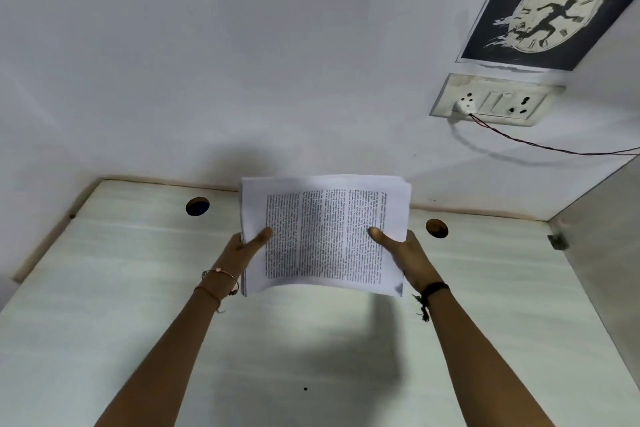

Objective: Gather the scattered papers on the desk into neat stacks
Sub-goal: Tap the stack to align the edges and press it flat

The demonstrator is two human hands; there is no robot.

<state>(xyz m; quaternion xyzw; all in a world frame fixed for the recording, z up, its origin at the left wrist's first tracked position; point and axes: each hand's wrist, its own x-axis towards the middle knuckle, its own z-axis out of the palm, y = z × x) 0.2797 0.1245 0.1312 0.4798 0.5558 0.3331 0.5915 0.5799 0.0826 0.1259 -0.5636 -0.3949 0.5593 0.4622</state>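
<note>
A thick stack of printed papers [323, 236], white with dense black text, hangs in the air above the pale desk [138, 288], tilted toward me. My left hand [247, 246] grips its left edge, thumb on the top sheet. My right hand [401, 253] grips its right edge the same way. The fingers of both hands are hidden under the stack. The stack's shadow falls on the desk below it. No loose sheets show on the desk.
Two round cable holes [197, 206] [436, 228] sit near the desk's back edge. A white wall rises behind, with a socket plate [495, 100], a plugged thin wire [554, 149] and a clock poster [561, 7]. A grey side panel [602, 253] bounds the right.
</note>
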